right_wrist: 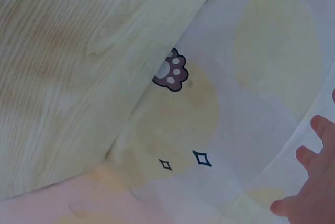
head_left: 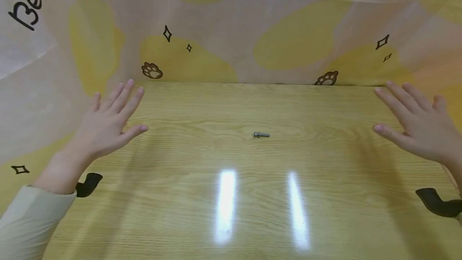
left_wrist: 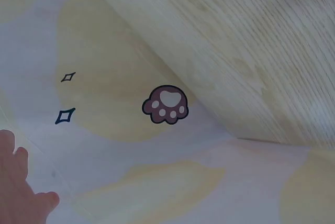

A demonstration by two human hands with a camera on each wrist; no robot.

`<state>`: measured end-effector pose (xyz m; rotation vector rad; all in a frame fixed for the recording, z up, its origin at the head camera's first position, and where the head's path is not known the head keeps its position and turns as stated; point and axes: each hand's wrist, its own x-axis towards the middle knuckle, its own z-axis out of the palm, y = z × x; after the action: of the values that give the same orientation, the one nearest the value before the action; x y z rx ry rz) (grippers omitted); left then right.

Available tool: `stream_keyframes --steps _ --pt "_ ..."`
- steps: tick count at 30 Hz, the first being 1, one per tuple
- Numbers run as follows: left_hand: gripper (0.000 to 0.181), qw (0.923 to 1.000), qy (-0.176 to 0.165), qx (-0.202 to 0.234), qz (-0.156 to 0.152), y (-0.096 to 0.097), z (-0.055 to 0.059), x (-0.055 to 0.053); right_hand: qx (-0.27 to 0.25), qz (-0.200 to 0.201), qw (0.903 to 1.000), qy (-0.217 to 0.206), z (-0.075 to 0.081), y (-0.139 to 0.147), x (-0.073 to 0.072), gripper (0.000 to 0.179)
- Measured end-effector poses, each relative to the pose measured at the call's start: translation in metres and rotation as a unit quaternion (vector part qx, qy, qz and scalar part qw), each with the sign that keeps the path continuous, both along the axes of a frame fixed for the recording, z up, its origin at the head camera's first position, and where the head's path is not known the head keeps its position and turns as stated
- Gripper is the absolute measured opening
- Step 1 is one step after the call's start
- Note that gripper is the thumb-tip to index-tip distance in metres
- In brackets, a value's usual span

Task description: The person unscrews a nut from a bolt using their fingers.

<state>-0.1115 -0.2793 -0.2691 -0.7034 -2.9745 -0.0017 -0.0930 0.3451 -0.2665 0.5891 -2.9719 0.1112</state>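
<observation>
A small metal bolt (head_left: pixel 261 135) lies on its side near the middle of the wood-grain table (head_left: pixel 202 111), its head to the left and its threaded shank to the right. Well to the left of it, my left hand (head_left: pixel 112 125) is held over the table's left edge with fingers spread and nothing in it. On the far right my right hand (head_left: pixel 422 125) mirrors it, fingers spread and holding nothing. Each wrist view catches only part of its hand: the left hand (left_wrist: pixel 23 187) at lower left, the right hand (right_wrist: pixel 314 177) at lower right.
A printed cloth (head_left: pixel 202 23) with yellow patches and paw prints hangs behind the table and along both sides. Two bright light reflections fall on the table's front half. A black strap end (head_left: pixel 89 185) juts out by the left wrist, another (head_left: pixel 438 204) by the right.
</observation>
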Motion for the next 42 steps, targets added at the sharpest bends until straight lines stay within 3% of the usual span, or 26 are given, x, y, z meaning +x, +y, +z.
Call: stream_keyframes --steps 5,10,15,19,22,25,27,30,33,36,42 --pt "0.077 0.9997 0.011 0.012 -0.017 0.005 -0.003 -0.003 -0.025 0.020 0.9995 0.004 -0.002 -0.002 -0.002 0.075" --pt "0.074 0.9959 0.019 0.066 -0.059 0.014 -0.007 -0.008 -0.078 0.053 0.9956 0.006 -0.004 -0.005 -0.007 0.071" --pt "0.069 0.9884 0.013 0.118 -0.094 0.027 -0.013 -0.012 -0.154 0.088 0.9835 -0.036 -0.002 -0.013 -0.013 0.068" --pt "0.067 0.9873 0.013 0.117 -0.107 0.043 -0.021 -0.017 -0.200 0.097 0.9729 -0.065 -0.002 -0.020 -0.015 0.068" --pt "0.064 0.9846 0.003 0.126 -0.121 0.058 -0.031 -0.023 -0.217 0.100 0.9691 -0.061 -0.002 -0.025 -0.016 0.069" --pt "0.053 0.9726 -0.037 0.192 -0.126 0.074 -0.040 -0.026 -0.214 0.101 0.9705 -0.044 -0.004 -0.032 -0.017 0.067" --pt "0.045 0.9574 -0.069 0.254 -0.119 0.085 -0.046 -0.026 -0.222 0.095 0.9692 -0.050 -0.006 -0.036 -0.017 0.063" --pt "0.038 0.9315 -0.113 0.331 -0.101 0.102 -0.054 -0.030 -0.237 0.065 0.9652 -0.089 -0.009 -0.044 -0.018 0.056" --pt "0.036 0.9151 -0.138 0.367 -0.093 0.116 -0.062 -0.033 -0.259 0.039 0.9563 -0.131 -0.016 -0.052 -0.020 0.049" --pt "0.034 0.9059 -0.152 0.385 -0.090 0.128 -0.069 -0.036 -0.284 0.038 0.9469 -0.147 -0.026 -0.062 -0.025 0.044" --pt "0.033 0.9012 -0.170 0.387 -0.093 0.151 -0.082 -0.044 -0.339 0.053 0.9223 -0.178 -0.050 -0.077 -0.037 0.038"
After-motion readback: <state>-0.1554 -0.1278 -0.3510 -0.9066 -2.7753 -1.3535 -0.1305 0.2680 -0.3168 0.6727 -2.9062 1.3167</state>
